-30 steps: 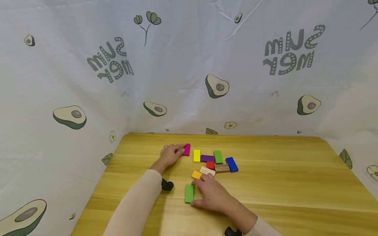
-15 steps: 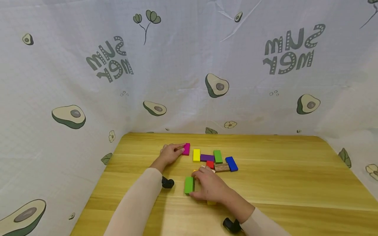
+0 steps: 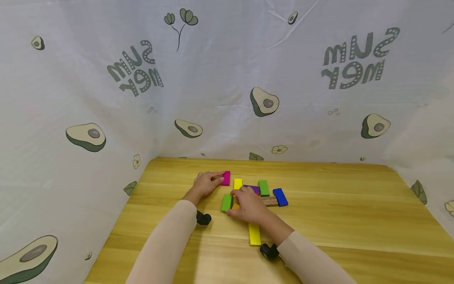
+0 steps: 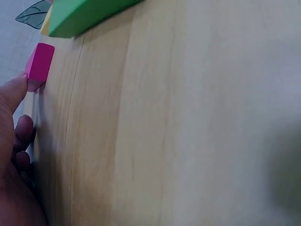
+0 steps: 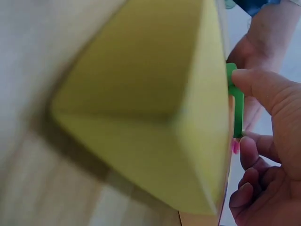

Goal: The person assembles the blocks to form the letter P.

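Table, wood grain, right grip pinching oblong green block, left grip pinching magenta block

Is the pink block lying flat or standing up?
Lying flat: in the head view, the pink block by the left hand shows its broad face upward.

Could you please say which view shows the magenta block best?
The left wrist view, where the magenta block appears largest. The head view shows it smaller, touched by the left hand; the right wrist, a pink sliver, likely it.
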Demonstrator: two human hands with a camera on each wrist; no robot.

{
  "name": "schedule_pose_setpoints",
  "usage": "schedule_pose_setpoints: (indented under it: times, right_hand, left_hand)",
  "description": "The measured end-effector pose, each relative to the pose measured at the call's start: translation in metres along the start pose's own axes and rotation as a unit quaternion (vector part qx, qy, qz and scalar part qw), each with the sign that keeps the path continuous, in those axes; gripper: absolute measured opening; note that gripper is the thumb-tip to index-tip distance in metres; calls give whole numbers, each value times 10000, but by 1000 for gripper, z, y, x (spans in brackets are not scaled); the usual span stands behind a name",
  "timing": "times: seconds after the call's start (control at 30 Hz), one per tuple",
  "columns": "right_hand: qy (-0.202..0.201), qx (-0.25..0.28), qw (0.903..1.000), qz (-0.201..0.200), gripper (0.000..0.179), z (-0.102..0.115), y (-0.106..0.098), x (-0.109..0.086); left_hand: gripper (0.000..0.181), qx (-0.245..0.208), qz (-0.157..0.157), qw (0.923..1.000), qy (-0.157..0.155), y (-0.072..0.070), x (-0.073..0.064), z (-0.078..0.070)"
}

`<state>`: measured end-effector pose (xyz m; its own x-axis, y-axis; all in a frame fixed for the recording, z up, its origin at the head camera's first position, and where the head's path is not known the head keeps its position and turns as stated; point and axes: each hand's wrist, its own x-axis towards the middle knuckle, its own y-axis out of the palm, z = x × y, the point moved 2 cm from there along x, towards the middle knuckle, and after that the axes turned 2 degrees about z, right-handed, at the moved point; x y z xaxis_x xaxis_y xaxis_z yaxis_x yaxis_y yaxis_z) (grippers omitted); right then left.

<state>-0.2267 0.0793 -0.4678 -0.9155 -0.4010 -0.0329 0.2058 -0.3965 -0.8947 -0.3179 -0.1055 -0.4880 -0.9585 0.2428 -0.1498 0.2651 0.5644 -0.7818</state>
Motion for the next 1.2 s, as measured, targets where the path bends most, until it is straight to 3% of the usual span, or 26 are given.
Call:
schedule_pose_setpoints:
  times: [0.47, 0.73, 1.2]
  right_hand:
    - [296, -218, 9993, 101, 66, -2, 2, 17]
    - [240, -296, 9993, -6, 54, -2, 3, 23]
    - [293, -634, 9975, -57, 52, -1, 7, 25]
  left_hand:
    - [39, -161, 123, 9997, -112, -2, 0, -3]
    - [39, -180, 167, 9996, -121, -2, 2, -2]
    - [39, -272, 231, 9991, -231, -1, 3, -1]
